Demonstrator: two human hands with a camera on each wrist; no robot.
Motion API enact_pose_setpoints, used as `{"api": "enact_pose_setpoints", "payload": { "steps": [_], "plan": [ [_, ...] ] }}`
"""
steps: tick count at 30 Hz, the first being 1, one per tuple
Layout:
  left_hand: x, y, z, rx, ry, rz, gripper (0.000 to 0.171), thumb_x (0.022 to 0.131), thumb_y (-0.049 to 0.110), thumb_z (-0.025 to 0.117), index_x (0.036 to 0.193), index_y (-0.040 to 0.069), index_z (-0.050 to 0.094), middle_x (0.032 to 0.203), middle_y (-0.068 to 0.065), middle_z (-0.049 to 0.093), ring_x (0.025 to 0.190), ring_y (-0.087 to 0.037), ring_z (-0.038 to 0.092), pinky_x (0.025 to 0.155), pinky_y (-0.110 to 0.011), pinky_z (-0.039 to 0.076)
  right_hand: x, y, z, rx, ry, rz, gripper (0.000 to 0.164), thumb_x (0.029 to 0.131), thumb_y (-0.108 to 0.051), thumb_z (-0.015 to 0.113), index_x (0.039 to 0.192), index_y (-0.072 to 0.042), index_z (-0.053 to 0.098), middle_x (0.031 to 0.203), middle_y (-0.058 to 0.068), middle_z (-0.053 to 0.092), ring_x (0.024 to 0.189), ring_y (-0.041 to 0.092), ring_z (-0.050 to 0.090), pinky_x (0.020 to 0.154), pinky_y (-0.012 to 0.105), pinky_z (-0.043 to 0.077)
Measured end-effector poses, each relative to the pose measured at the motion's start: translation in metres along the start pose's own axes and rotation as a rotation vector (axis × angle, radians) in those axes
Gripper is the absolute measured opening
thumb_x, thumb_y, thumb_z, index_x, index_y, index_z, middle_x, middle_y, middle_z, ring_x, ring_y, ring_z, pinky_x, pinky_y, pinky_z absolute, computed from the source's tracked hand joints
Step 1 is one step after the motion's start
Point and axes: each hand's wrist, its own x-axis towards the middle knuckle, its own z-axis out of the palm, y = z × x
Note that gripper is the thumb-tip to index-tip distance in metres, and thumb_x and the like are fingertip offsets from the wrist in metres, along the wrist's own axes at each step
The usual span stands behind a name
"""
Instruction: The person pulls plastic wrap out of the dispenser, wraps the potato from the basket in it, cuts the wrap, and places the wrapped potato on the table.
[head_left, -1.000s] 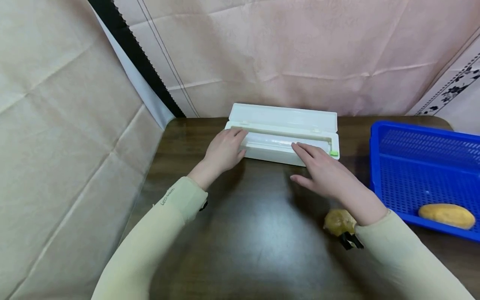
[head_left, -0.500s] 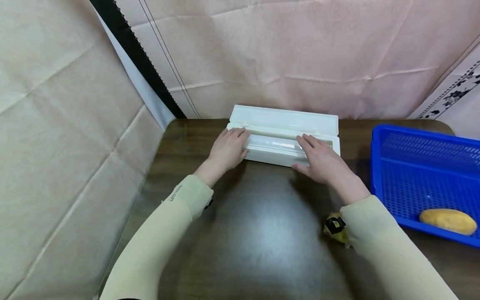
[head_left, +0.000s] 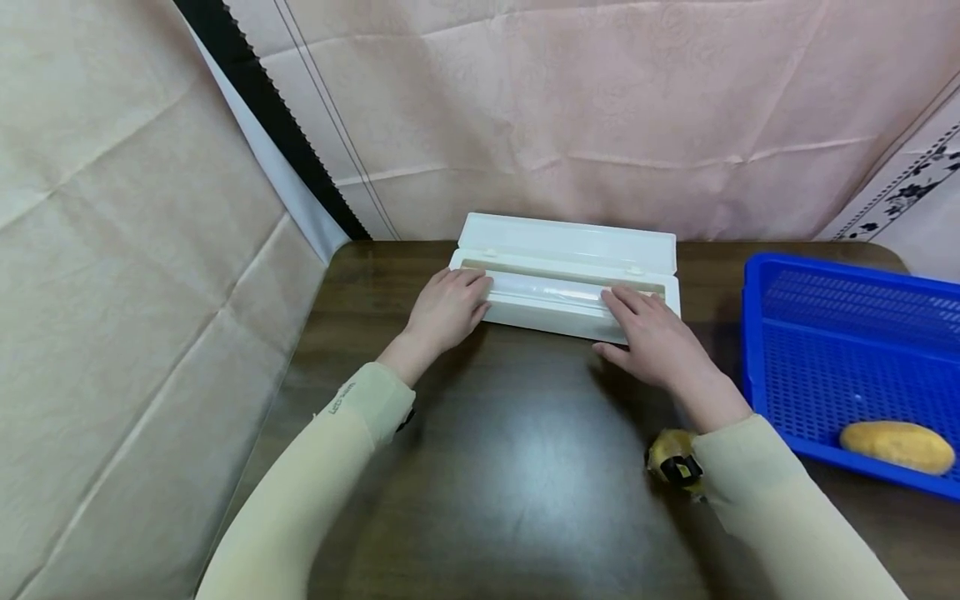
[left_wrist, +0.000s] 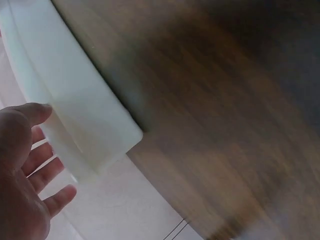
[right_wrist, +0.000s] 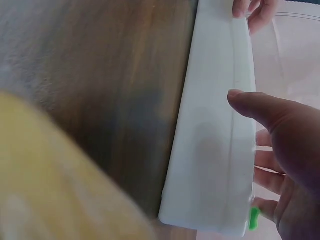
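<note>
A white cling film dispenser box [head_left: 536, 321] lies across the far part of the table, its lid [head_left: 570, 239] folded back. Inside, the roll of clear film [head_left: 543, 288] shows between my hands. My left hand [head_left: 444, 310] rests over the box's left end, fingers on the top and thumb [left_wrist: 39, 113] by the front edge. Toward the right end, my right hand [head_left: 662, 343] has its fingers over the film, with the thumb [right_wrist: 250, 102] at the front edge. Both hands look relaxed. A green slider [right_wrist: 254, 218] sits near my right little finger.
A yellow, film-wrapped lump [head_left: 662, 450] sits on the table [head_left: 495, 467], partly covered by my right wrist and its black strap. To the right, a blue perforated basket [head_left: 753, 350] holds a yellow oblong item [head_left: 897, 446]. Hanging cloth [head_left: 570, 108] stands behind the table.
My right hand reached forward over the box, then came slightly back and right, its fingers lowered onto the film. My left hand stays at the left end, shifting slightly.
</note>
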Motion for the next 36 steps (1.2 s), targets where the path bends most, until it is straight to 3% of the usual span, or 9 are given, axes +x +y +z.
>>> {"api": "enact_pose_setpoints", "payload": {
  "steps": [18, 31, 36],
  "plan": [
    [-0.009, -0.001, 0.01, 0.035, 0.15, 0.032, 0.02, 0.105, 0.023, 0.071, 0.122, 0.012, 0.073, 0.129, -0.006, 0.075, 0.116, -0.029, 0.071, 0.113, -0.051, 0.048, -0.01, 0.004, 0.008, -0.007, 0.137, -0.054, 0.064, 0.099, -0.03, 0.077, 0.148, 0.006, 0.057, 0.149, 0.028, 0.058, 0.134, 0.05, 0.053, 0.116, 0.063, 0.04],
    [-0.01, -0.003, 0.012, 0.062, 0.202, 0.055, 0.017, 0.103, 0.022, 0.074, 0.117, 0.013, 0.076, 0.118, -0.004, 0.079, 0.108, -0.027, 0.072, 0.11, -0.048, 0.05, -0.01, 0.006, 0.008, 0.0, 0.173, -0.058, 0.055, 0.099, -0.027, 0.078, 0.141, 0.005, 0.064, 0.136, 0.028, 0.066, 0.127, 0.048, 0.059, 0.111, 0.062, 0.045],
    [-0.009, -0.004, 0.011, 0.068, 0.211, 0.069, 0.015, 0.101, 0.023, 0.077, 0.113, 0.014, 0.077, 0.114, -0.005, 0.079, 0.107, -0.026, 0.072, 0.109, -0.048, 0.05, -0.005, 0.008, 0.007, -0.005, 0.219, -0.077, 0.043, 0.098, -0.021, 0.078, 0.133, 0.003, 0.069, 0.126, 0.026, 0.07, 0.119, 0.046, 0.064, 0.103, 0.062, 0.051]
  ]
}}
